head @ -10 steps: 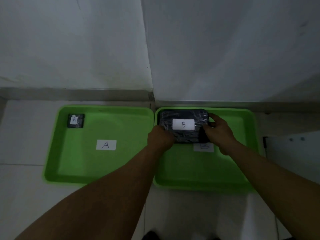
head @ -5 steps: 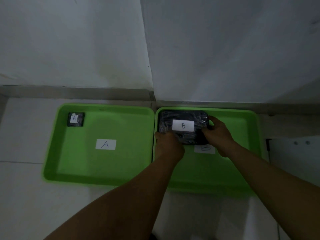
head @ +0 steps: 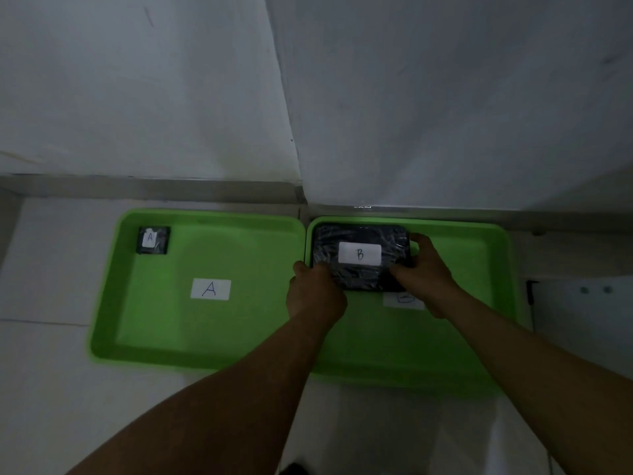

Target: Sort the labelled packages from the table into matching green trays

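— Where the white table (head: pixel 51 389) meets the wall (head: pixel 137 97), what's inside the trays?
— Tray A (head: pixel 239 341): small package A (head: pixel 153 240). Tray B (head: pixel 479 269): package B (head: pixel 359 255), gripped by left hand (head: pixel 315 296) and right hand (head: pixel 428 279).

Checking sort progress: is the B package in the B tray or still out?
In. The B package lies within the right green tray, far-left corner, partly covering its label; both hands hold it.

Two trays side by side: small package (head: pixel 152 240) in left tray's (head: pixel 113 296) far-left corner, larger package (head: pixel 359 257) in right tray's (head: pixel 479 269) far-left corner.
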